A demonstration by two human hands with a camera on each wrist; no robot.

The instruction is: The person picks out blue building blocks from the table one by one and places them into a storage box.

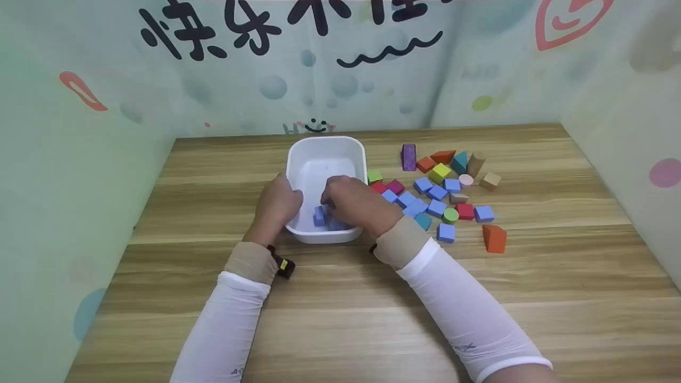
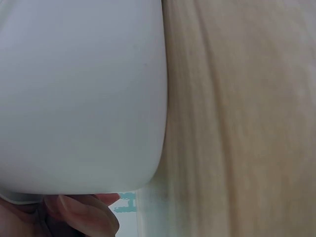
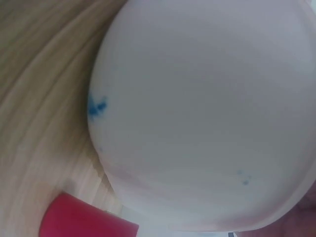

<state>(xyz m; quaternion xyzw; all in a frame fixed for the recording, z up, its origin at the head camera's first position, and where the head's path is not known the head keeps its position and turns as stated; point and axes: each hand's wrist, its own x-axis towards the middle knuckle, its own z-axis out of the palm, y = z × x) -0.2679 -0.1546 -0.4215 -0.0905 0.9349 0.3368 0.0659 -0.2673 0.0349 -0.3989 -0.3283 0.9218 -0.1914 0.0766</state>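
Note:
A white plastic bin (image 1: 325, 238) stands on the table with several blue blocks (image 1: 318, 216) at its near end. My left hand (image 1: 279, 202) grips the bin's left rim, thumb on the inner side; in the left wrist view its fingers (image 2: 89, 217) lie against the bin's outer wall (image 2: 84, 98). Over the right rim reaches my right hand (image 1: 357, 203), knuckles up and fingers pointing down among the blue blocks. Its fingertips are hidden, so I cannot tell whether it holds a block. The right wrist view is mostly filled by the bin's outer wall (image 3: 197, 113).
Right of the bin lie loose wooden blocks: several blue cubes (image 1: 437, 208), a purple block (image 1: 408, 157), a yellow block (image 1: 440, 172), a green cylinder (image 1: 450, 215) and an orange block (image 1: 495, 239). A red block (image 3: 86, 219) sits close to the bin. A printed curtain (image 1: 229, 96) borders the table (image 1: 340, 319).

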